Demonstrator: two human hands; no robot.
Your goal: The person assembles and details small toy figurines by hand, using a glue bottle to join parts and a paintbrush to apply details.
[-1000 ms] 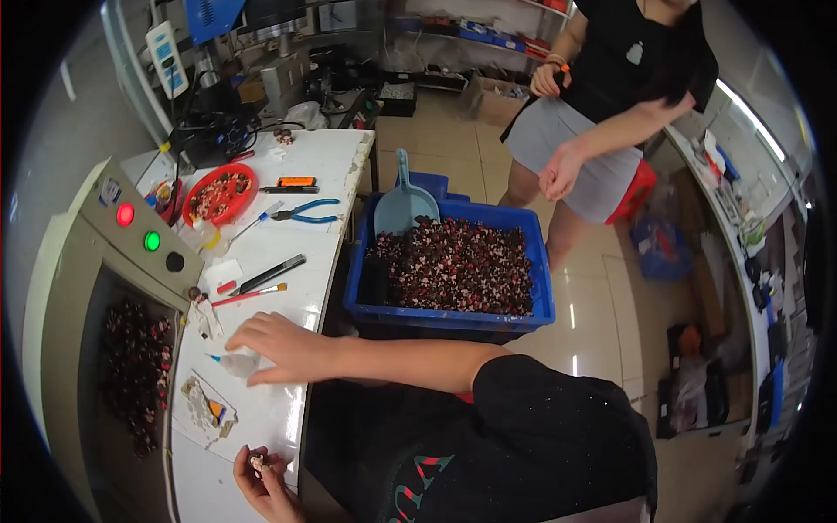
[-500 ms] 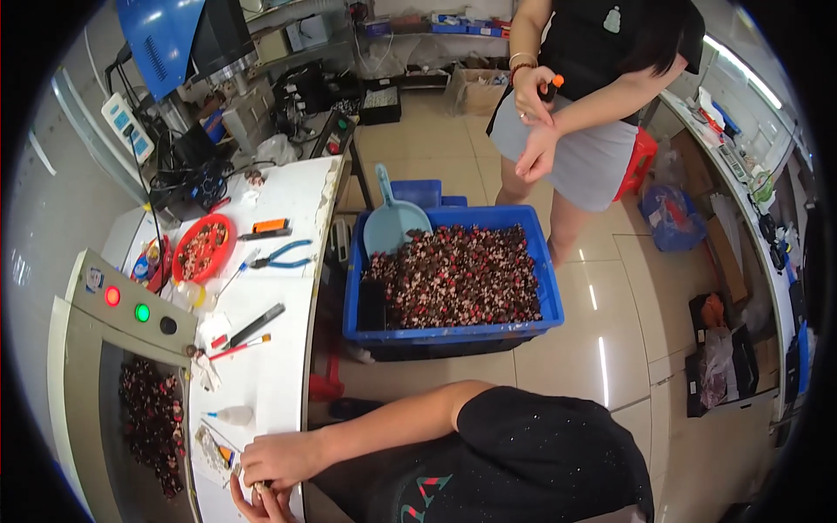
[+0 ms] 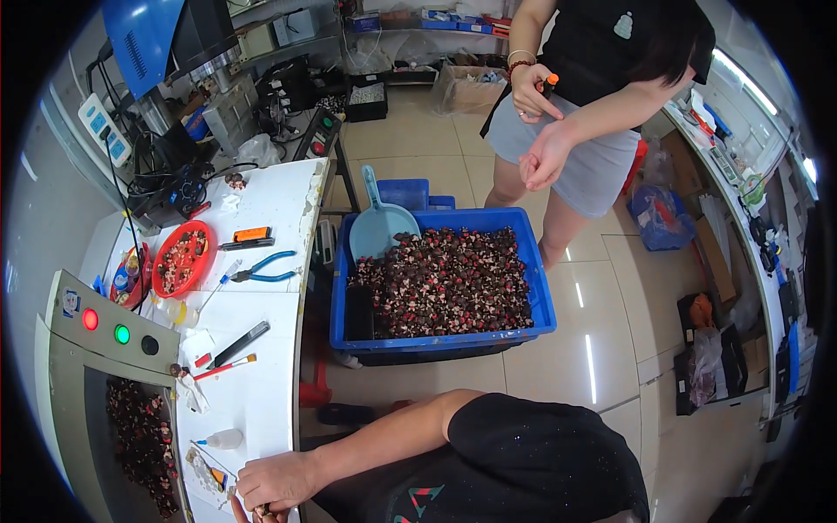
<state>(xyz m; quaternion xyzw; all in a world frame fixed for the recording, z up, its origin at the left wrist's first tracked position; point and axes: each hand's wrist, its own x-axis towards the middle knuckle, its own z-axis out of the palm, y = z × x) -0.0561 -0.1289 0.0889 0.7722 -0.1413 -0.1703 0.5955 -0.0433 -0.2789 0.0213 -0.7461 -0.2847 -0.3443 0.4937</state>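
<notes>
Tabletop (image 3: 261,305): white, on my left; tiled floor to the right.
Crate (image 3: 440,336): blue, full of small dark parts, mid-floor.
Far left: red bowl (image 3: 181,259), blue pliers (image 3: 261,268).
My hands: right hand (image 3: 277,479) curled over a small part (image 3: 260,509) at the tabletop's near edge; left hand (image 3: 240,507) barely visible, grip unclear.
Beyond crate: another person (image 3: 593,105) standing.

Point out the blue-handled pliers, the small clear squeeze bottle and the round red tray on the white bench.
blue-handled pliers (image 3: 264,267): head view, on the handles.
small clear squeeze bottle (image 3: 224,439): head view, on its body.
round red tray (image 3: 193,275): head view, on its lower right rim.
</notes>
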